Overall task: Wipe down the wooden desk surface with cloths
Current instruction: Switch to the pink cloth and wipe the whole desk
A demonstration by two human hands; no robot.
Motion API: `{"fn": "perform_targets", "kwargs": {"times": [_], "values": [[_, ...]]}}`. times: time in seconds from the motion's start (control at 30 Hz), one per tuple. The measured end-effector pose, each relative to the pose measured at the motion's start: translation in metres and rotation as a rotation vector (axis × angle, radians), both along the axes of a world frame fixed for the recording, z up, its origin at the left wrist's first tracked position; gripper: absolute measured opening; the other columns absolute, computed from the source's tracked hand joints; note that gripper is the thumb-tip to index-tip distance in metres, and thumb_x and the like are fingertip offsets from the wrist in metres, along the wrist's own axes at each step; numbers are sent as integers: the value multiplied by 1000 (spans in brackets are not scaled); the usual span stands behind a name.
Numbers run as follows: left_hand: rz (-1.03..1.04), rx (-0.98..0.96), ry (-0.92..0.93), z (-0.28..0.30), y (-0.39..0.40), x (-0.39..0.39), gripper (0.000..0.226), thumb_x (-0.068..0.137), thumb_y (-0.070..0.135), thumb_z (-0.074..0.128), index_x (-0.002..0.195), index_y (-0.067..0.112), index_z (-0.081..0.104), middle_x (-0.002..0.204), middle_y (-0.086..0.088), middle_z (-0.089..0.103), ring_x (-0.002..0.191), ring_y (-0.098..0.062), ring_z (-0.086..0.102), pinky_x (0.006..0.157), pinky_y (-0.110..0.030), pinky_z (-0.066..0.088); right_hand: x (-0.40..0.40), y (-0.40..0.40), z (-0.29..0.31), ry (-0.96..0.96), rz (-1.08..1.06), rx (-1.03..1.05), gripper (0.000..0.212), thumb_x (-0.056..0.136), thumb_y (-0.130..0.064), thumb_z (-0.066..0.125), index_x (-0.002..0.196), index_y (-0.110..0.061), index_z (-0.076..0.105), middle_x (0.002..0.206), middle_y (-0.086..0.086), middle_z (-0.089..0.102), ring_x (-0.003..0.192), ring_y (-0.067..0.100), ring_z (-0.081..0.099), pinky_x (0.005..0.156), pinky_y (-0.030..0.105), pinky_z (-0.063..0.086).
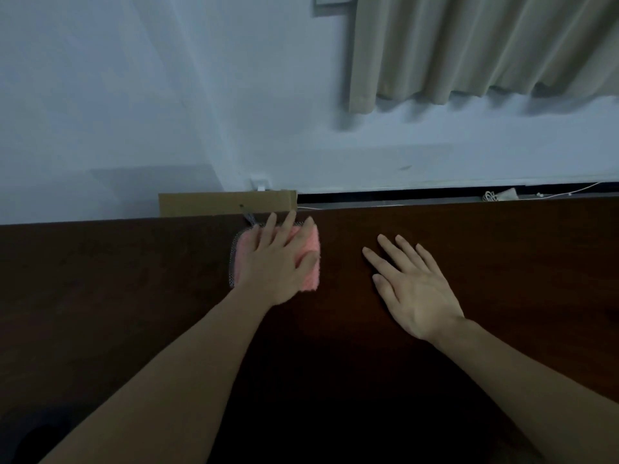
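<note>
One pink cloth lies at the desk far edge: soft, light, likely bunching. Left hand presses it, fingers straight, spread; right hand rests flat, fingers apart.

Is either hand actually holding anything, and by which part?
Nothing is gripped. The left hand presses flat on the middle of the pink cloth; the right hand lies bare on the desk.

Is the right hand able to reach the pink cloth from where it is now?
Probably yes. The right hand lies flat on the desk beside the pink cloth; only bare wood lies between, though the left hand covers most of it.
</note>
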State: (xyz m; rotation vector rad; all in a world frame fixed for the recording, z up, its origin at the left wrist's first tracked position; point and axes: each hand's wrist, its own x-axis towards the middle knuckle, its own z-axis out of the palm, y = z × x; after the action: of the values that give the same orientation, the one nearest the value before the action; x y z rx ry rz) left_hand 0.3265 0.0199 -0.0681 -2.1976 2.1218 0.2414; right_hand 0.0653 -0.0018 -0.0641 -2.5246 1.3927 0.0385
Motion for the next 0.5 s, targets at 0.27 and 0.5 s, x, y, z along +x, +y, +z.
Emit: {"fn": "perform_targets", "kwargs": {"times": [0.27, 0.5], "values": [[66, -50, 22, -10, -32, 6, 64, 103, 61, 12, 159, 38, -8, 169, -1, -11, 155, -31, -10, 123, -60, -1, -1, -3, -4, 24, 0, -15, 66, 97, -59, -1, 160, -44, 12, 170, -12, 1, 156, 14, -7, 126, 37, -6], [-261, 109, 15, 17, 75, -10, 62, 102, 62, 9, 153, 44, -21, 165, 6, -23, 153, -23, -19, 124, -53, -6, 24, -3, 12, 25, -122, 83, 53, 105, -50, 30, 156, -37, 29, 169, -2, 13, 157, 23, -1, 127, 45, -1]]}}
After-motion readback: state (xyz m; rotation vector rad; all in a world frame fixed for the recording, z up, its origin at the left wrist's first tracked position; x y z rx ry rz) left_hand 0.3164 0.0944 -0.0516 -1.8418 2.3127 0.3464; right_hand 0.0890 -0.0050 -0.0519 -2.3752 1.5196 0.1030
